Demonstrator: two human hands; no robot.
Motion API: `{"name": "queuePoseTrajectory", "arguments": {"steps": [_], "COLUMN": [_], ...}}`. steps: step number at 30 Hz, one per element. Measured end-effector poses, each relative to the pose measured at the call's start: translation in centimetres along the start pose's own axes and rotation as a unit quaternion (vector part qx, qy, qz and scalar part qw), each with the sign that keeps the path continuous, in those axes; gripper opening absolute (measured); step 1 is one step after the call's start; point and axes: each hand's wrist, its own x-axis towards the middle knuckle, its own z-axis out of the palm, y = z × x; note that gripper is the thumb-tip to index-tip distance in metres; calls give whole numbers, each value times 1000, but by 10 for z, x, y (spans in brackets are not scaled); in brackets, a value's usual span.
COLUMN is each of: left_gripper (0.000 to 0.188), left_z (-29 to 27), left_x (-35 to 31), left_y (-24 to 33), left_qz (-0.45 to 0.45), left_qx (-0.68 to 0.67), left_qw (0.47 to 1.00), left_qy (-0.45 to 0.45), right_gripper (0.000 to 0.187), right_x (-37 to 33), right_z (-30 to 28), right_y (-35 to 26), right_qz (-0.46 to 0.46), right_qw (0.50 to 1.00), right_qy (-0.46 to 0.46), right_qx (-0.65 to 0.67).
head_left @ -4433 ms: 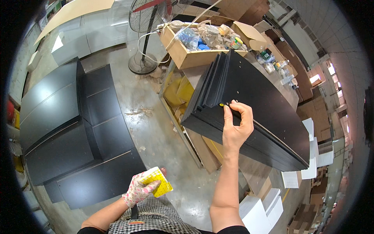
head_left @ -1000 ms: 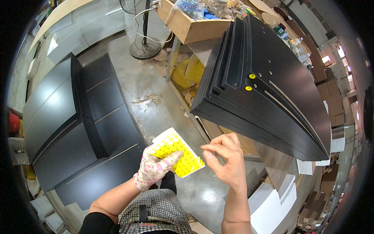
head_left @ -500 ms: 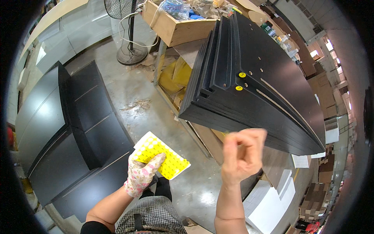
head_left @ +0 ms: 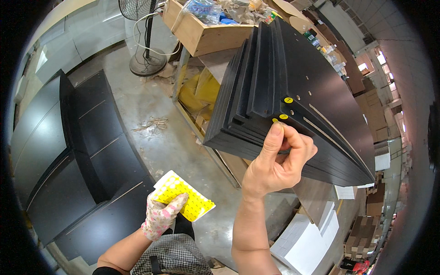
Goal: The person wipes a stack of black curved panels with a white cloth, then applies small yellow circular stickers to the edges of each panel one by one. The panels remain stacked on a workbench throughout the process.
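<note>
My left hand (head_left: 160,214), in a floral-print glove, grips a pad of sticker sheets (head_left: 195,207) with rows of round yellow stickers, its thumb lying on top. My bare right hand (head_left: 280,158) pinches a small yellow round sticker (head_left: 275,120) between thumb and finger, at the near corner of a stack of black boards (head_left: 247,130). Whether that sticker touches a board edge I cannot tell. Just above the fingertips, one yellow sticker (head_left: 288,100) sits on the top board's corner, and another yellow sticker (head_left: 283,117) is close by on a board below.
Black panels (head_left: 117,156) lie at the left. A standing fan (head_left: 146,62) and a wooden box (head_left: 201,36) of plastic wrappings and bottles are at the back. White sheets or panels (head_left: 302,240) lie low at the right. Scraps (head_left: 153,124) litter the floor.
My right hand has moved up to the boards' corner, where a sticker now shows at its fingertips. My left hand still holds the sticker sheets. The whole view has shifted slightly.
</note>
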Motion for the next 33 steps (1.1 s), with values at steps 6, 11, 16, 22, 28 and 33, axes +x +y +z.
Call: {"name": "queuePoseTrajectory", "arguments": {"steps": [6, 11, 16, 22, 28, 33], "left_gripper": [24, 25, 27, 27, 27, 25], "left_z": [-5, -3, 3, 5, 1, -5], "left_x": [-2, -2, 0, 1, 2, 6], "left_y": [-6, -1, 11, 25, 24, 18], "left_qz": [-2, 4, 30, 21, 34, 93], "left_qx": [16, 15, -19, 30, 25, 30], "left_qw": [1000, 999, 999, 999, 999, 994], "left_qy": [-26, -35, -24, -33, -23, 43], "right_gripper": [14, 23, 8, 10, 7, 8], "right_x": [-2, -4, -26, -34, -37, -36], "right_z": [7, -5, -47, -68, -67, -56], "right_y": [3, 7, -10, -10, -8, -12], "right_qz": [-11, 96, 57, 134, 134, 96], "right_qw": [999, 989, 953, 839, 828, 866], "right_qy": [46, 107, -257, -513, -535, -460], "right_qx": [4, 32, 153, 126, 99, 170]}}
